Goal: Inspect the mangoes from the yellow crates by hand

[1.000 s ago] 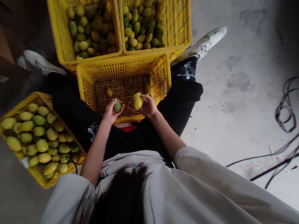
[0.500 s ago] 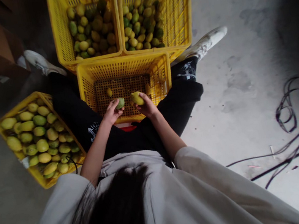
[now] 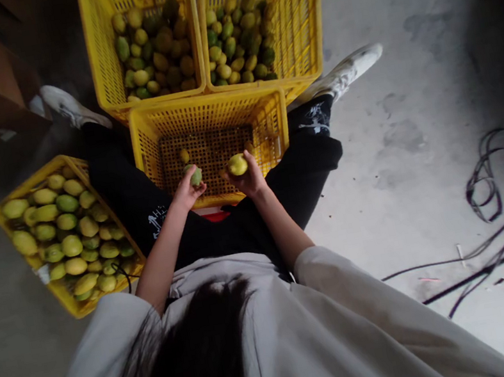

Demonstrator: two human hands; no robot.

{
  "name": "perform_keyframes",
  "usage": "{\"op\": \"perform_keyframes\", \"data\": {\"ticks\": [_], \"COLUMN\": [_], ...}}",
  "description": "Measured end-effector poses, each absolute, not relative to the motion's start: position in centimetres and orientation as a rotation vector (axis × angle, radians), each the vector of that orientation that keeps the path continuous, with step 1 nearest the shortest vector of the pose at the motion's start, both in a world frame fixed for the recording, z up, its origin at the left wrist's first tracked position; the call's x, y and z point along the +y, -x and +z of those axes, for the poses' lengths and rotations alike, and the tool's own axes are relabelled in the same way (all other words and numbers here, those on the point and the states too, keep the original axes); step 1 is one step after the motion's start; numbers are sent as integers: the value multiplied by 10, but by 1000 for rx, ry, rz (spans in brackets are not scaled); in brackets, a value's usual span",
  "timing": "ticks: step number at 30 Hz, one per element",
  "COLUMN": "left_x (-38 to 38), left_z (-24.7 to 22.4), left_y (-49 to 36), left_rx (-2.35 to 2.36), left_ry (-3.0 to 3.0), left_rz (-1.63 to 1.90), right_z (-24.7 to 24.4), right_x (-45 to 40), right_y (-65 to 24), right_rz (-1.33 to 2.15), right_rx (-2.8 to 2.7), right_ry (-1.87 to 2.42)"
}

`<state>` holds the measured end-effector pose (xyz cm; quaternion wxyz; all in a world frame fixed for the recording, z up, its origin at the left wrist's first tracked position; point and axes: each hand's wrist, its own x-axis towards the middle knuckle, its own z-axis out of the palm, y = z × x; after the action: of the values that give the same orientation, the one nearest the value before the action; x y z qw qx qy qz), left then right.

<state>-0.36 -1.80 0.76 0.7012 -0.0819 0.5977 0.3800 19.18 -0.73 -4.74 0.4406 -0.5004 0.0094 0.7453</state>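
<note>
Plainly, the held yellow fruit (image 3: 237, 164) looks brighter than the green fruit (image 3: 196, 176).

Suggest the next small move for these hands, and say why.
Perhaps lower the yellow fruit into the middle basket: the right hand holds it over that basket, where a small fruit lies, while the left hand holds a green fruit.

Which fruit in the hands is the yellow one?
It's the yellow fruit held in the right hand. The other, the green fruit in the left hand, looks plainly greener.
</note>
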Motion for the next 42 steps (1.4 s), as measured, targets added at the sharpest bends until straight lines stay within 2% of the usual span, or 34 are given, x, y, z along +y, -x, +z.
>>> {"op": "perform_keyframes", "data": {"ticks": [8,15,25,31,42], "left_x": [-20,-16,-20,-19,-15], "left_z": [17,16,11,14,6], "left_y": [-1,3,2,6,4], "left_rx": [1286,1244,1277,1220,1259], "left_ry": [103,297,50,182,284], "left_rz": [878,956,941,933,943], "right_z": [-51,-38,-44,-46,-60], "right_x": [-10,-11,-10,-11,-6], "right_y": [-190,-191,-190,-192,-192], "right_rz": [1888,1907,1886,1868,1878], "right_rx": [-12,-20,80,81,-4], "right_ry": [1204,1043,1116,1057,1241]}}
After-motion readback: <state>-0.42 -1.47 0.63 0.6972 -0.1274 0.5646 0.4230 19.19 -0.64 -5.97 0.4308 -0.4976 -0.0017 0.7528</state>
